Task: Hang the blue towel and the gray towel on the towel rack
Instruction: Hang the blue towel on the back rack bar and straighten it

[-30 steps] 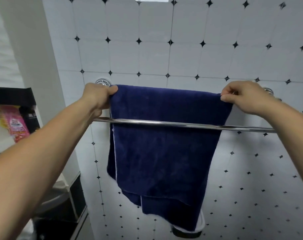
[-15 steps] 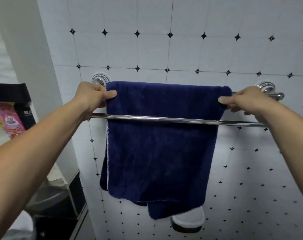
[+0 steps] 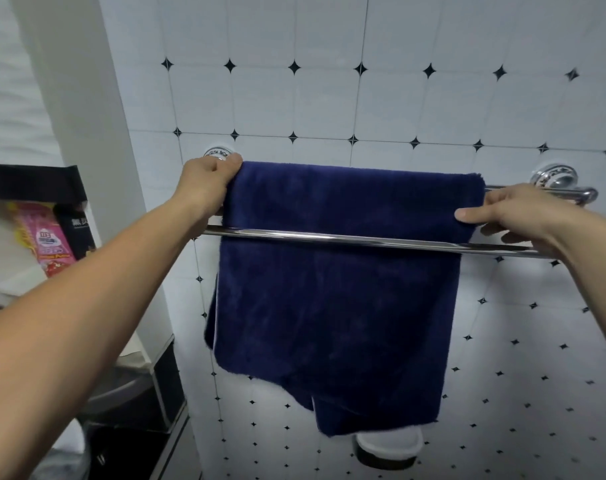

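Note:
The blue towel (image 3: 336,299) hangs folded over the back bar of the chrome towel rack (image 3: 363,240) on the tiled wall. The front bar crosses in front of the towel. My left hand (image 3: 208,178) pinches the towel's top left corner, close to the left wall mount. At the towel's upper right edge, my right hand (image 3: 512,213) grips the cloth between thumb and fingers, just below the right wall mount (image 3: 554,174). No gray towel is in view.
A white pillar (image 3: 87,133) stands to the left of the rack. Left of it, a black-edged shelf (image 3: 31,181) holds pink packets (image 3: 48,237). A white and black dish (image 3: 388,448) is fixed to the wall under the towel.
The towel has settled lower onto the back bar and its top edge lies flatter. My right hand has slid down along the right edge. The view has tilted downward.

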A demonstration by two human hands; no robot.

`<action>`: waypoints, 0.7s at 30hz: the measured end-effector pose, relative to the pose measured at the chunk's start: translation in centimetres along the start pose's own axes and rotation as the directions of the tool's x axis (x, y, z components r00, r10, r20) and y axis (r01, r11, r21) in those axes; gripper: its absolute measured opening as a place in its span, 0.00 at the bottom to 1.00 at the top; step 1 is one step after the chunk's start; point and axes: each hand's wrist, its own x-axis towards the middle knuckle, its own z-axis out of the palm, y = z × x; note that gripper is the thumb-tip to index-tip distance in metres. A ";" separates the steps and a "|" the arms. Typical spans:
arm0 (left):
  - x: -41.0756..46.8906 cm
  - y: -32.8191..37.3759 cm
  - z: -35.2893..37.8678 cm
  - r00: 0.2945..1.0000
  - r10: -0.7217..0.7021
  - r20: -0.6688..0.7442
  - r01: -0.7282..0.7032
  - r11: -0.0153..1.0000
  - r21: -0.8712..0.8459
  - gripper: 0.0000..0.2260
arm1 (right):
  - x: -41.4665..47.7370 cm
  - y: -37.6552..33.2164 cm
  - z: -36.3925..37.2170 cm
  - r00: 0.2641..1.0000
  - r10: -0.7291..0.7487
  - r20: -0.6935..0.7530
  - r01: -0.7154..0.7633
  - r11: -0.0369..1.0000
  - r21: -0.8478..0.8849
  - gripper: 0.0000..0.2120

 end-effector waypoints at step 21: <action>-10.8 -21.1 -0.4 0.992 -0.013 0.128 -0.016 0.974 0.225 0.14 | -3.1 16.7 17.0 0.988 0.151 0.031 -0.149 0.877 0.457 0.09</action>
